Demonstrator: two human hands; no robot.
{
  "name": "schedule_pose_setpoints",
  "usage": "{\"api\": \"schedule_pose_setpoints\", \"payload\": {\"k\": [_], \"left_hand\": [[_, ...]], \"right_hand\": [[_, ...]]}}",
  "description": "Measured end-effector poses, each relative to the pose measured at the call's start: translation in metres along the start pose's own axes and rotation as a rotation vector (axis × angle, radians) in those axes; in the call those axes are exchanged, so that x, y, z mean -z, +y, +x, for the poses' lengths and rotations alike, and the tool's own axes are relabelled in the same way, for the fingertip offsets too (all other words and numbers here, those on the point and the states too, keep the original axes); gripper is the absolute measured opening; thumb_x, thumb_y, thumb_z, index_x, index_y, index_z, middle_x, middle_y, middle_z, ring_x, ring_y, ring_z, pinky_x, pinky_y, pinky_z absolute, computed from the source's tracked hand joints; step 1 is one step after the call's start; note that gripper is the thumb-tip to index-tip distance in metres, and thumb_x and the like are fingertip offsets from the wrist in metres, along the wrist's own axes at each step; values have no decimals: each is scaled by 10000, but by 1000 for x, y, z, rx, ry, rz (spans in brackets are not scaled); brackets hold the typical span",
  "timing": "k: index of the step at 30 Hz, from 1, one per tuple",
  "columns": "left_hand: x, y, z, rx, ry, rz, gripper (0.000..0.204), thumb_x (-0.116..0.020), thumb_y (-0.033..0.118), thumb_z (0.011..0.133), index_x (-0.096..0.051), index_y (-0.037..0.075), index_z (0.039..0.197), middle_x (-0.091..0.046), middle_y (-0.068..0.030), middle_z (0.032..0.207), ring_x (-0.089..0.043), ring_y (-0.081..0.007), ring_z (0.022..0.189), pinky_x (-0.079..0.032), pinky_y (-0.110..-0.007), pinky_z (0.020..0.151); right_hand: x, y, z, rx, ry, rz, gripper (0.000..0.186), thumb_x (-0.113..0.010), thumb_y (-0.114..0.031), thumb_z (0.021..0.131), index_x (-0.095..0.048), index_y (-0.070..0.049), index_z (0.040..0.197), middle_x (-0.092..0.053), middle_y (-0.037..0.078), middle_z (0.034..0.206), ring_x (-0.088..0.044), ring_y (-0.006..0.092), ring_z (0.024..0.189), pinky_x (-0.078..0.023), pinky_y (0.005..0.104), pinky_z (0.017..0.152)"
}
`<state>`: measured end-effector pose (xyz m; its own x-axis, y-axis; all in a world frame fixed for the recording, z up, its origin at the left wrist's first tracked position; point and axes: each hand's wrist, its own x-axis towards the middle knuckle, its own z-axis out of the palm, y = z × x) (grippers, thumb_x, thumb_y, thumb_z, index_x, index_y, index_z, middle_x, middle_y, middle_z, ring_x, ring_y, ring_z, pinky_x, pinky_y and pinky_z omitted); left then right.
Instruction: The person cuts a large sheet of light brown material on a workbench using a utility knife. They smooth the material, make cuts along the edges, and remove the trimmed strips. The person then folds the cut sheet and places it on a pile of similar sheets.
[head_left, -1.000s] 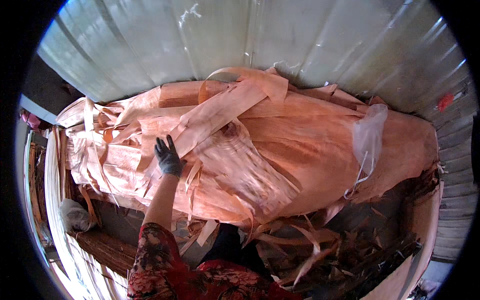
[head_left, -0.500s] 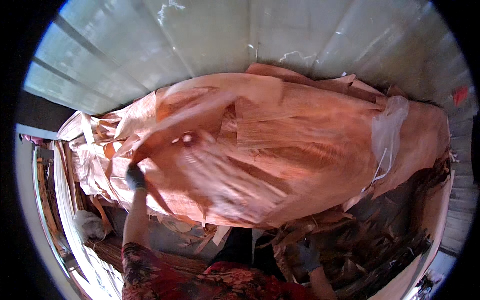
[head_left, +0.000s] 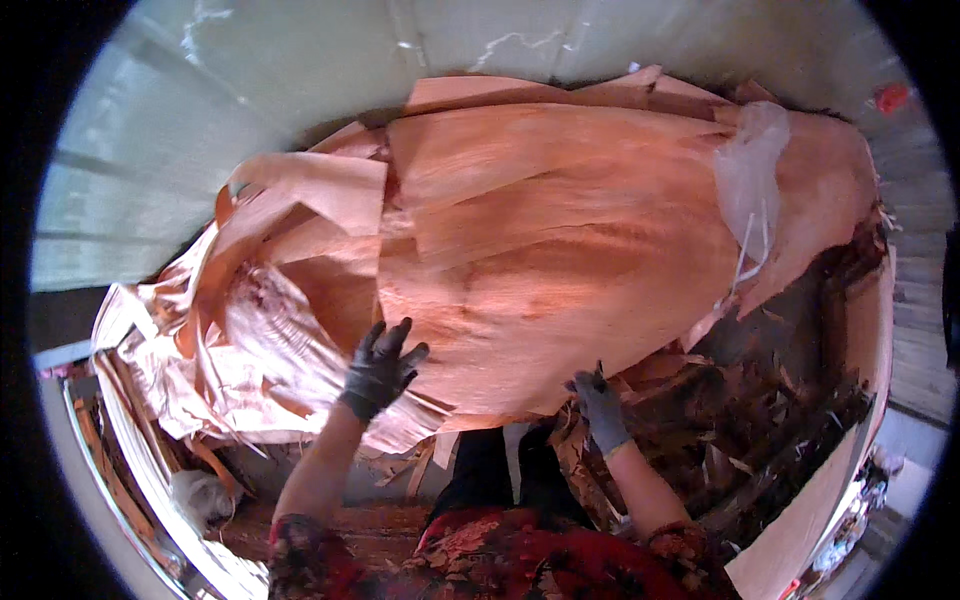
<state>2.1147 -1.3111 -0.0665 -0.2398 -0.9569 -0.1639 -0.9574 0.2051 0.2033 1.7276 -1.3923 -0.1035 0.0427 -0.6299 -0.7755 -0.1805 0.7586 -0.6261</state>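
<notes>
A broad reddish-brown sheet of wood veneer (head_left: 560,270) lies across a large pile in front of me. My left hand (head_left: 380,375), in a dark grey glove, is over the sheet's near left part with its fingers spread and nothing in them. Beside it, a rippled, torn veneer piece (head_left: 290,320) lies on the crumpled left part of the pile. At the sheet's near edge is my right hand (head_left: 602,408), also gloved, with thumb and fingers apart. Whether its fingertips touch the edge I cannot tell.
A clear plastic bag (head_left: 752,170) with white handles lies on the right of the pile. Dark veneer scraps (head_left: 690,430) litter the floor at the near right. A pale panel wall (head_left: 330,60) stands behind. Another whitish plastic bag (head_left: 200,497) sits at the near left.
The rippled veneer piece, held up by my left hand and blurred before, now lies on the left of the pile. That hand has let go and moved right; my right hand has risen to the sheet's edge.
</notes>
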Motion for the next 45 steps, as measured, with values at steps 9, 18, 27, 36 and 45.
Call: {"api": "schedule_pose_setpoints", "payload": {"k": [9,18,27,36,45], "left_hand": [[-29,29,39,719,308,107,975,-678,384,772,-108,-95,1402,-279,-202,1454,-147,-505,1334,-189,-536,1082],[25,-14,194,211,287,184,1014,-756,413,671,-208,-17,1407,-192,-225,1477,-152,-458,1345,-169,-548,1090],[51,-3,284,184,375,223,1033,-770,391,663,-196,-23,1414,-230,-213,1465,-135,-421,1369,-180,-507,1100],[59,-66,370,220,286,386,772,-717,463,693,-432,92,1307,-484,-143,1298,-414,-360,1242,-369,-487,975],[99,-127,321,366,65,363,307,-534,372,859,-642,97,942,-658,-160,923,-628,-355,858,-497,-472,723]], "right_hand": [[11,-10,-3,-147,281,339,265,-609,-259,867,-589,-108,1084,-652,27,897,-510,60,593,-408,196,493],[39,93,8,-175,265,445,262,-610,-283,873,-586,-88,1047,-606,29,912,-562,125,762,-450,232,643],[38,132,8,-122,360,362,376,-548,-338,905,-555,-69,1168,-594,63,961,-564,183,784,-465,297,693],[45,111,-37,-143,417,278,364,-610,-363,857,-654,-35,1007,-675,103,932,-623,215,857,-476,317,772],[43,161,-17,-131,318,180,287,-609,-255,858,-629,-40,1046,-614,92,1105,-579,197,990,-466,313,835]]}}
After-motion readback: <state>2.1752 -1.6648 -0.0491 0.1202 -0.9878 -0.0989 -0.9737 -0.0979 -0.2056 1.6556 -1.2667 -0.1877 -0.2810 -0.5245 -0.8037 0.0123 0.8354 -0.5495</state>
